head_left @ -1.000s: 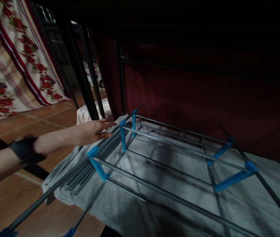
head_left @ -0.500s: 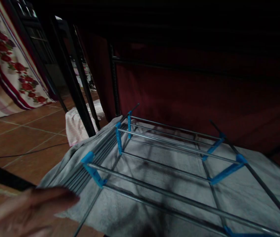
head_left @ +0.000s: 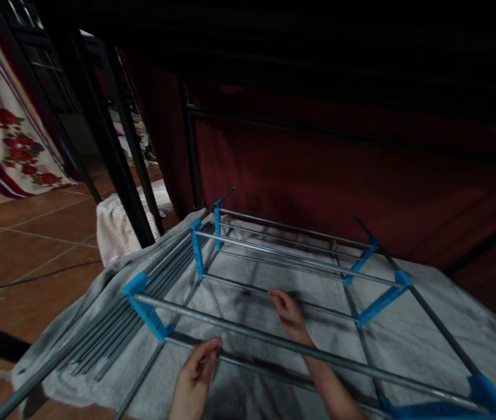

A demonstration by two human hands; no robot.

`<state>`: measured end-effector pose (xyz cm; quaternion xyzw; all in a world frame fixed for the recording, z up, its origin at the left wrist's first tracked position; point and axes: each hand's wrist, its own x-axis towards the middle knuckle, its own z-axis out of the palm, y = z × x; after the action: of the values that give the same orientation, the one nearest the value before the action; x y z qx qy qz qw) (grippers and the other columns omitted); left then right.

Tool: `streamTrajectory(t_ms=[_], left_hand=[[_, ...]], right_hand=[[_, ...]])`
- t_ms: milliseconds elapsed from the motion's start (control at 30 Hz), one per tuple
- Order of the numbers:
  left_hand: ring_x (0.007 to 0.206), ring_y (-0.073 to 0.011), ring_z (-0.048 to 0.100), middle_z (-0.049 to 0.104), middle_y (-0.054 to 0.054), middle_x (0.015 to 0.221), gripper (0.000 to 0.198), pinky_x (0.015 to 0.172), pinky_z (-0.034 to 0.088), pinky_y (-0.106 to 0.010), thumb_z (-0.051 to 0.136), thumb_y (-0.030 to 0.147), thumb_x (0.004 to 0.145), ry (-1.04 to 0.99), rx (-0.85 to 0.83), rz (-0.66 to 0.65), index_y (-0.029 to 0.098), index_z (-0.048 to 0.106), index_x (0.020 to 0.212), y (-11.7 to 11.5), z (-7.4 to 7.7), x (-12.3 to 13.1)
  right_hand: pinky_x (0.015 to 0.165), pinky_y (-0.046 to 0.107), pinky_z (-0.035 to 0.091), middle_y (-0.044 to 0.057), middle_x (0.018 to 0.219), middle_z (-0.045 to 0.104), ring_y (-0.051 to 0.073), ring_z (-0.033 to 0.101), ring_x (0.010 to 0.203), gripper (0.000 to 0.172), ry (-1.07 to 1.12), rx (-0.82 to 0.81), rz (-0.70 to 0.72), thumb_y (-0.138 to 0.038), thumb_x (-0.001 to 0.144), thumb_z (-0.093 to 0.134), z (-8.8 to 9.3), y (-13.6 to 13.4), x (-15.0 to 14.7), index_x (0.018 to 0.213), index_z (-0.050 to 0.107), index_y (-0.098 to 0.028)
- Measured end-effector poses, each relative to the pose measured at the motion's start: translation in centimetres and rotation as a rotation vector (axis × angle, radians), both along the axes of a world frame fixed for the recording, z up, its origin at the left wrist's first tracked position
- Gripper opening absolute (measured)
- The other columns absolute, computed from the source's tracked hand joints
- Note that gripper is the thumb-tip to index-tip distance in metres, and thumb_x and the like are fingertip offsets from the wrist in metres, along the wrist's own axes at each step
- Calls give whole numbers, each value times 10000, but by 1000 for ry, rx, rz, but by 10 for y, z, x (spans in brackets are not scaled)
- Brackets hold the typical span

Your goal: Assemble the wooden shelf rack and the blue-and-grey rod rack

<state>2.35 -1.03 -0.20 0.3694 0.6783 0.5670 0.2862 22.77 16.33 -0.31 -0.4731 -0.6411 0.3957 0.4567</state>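
Observation:
A rack of grey metal rods (head_left: 248,332) with blue plastic connectors (head_left: 198,248) lies on a grey cloth. My left hand (head_left: 198,373) is at the front lower rod, its fingers curled and the thumb close to them. My right hand (head_left: 289,315) reaches beneath the front upper rod, and its fingertips are pressed together at the middle lower rod (head_left: 322,308). Several loose rods (head_left: 116,329) lie side by side along the rack's left side. Both hands partly cover the rods they meet.
The grey cloth (head_left: 440,326) lies under the rack. Black metal posts (head_left: 116,157) rise at the left, beside a striped white cloth (head_left: 119,230). A dark red curtain (head_left: 318,181) hangs behind. A floral cloth (head_left: 16,146) hangs over the tiled floor (head_left: 33,233), where a cable (head_left: 42,275) runs.
The blurred hand at the lower left is gone from there. Both of my hands now show at the rack's lower rods. The view has shifted slightly right.

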Motion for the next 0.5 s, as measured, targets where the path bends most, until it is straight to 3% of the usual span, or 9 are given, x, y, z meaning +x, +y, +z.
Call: streamTrajectory(t_ms=[100,167,233,367,500], left_hand=[[960,-279,706,752,-116,1015,365,864,588,-399,645,437,700,-21,109,-11,180,725,948,76,-4,-15],[936,-286,706,739,-144,1016,371,842,588,-418,622,354,721,-8,80,-5,146,694,1019,124,-4,-26],[1038,-284,676,701,-166,1117,357,906,562,-411,587,279,765,52,91,50,129,666,1079,165,-3,-35],[1206,-266,586,610,-162,1253,409,1053,468,-402,510,143,830,305,37,107,124,583,1232,225,2,-50],[1229,-283,544,566,-180,1249,403,1056,442,-393,494,66,821,511,-58,211,95,537,1221,273,5,-66]], right_hand=[[938,395,531,53,1000,760,224,700,976,279,-120,67,-32,-333,873,468,-2,29,-8,951,725,-255],[943,398,529,54,1010,759,222,702,979,303,-160,98,-43,-292,882,436,-6,45,-11,970,724,-252],[943,399,530,58,1003,759,222,705,971,328,-194,129,-43,-254,882,413,-12,59,-12,990,723,-243],[957,405,524,72,1028,751,225,700,987,367,-283,215,-65,-179,871,393,-26,85,-12,1041,716,-219],[989,395,508,64,1056,747,224,676,1059,394,-401,313,-82,-98,847,418,-36,105,-18,1051,723,-239]])
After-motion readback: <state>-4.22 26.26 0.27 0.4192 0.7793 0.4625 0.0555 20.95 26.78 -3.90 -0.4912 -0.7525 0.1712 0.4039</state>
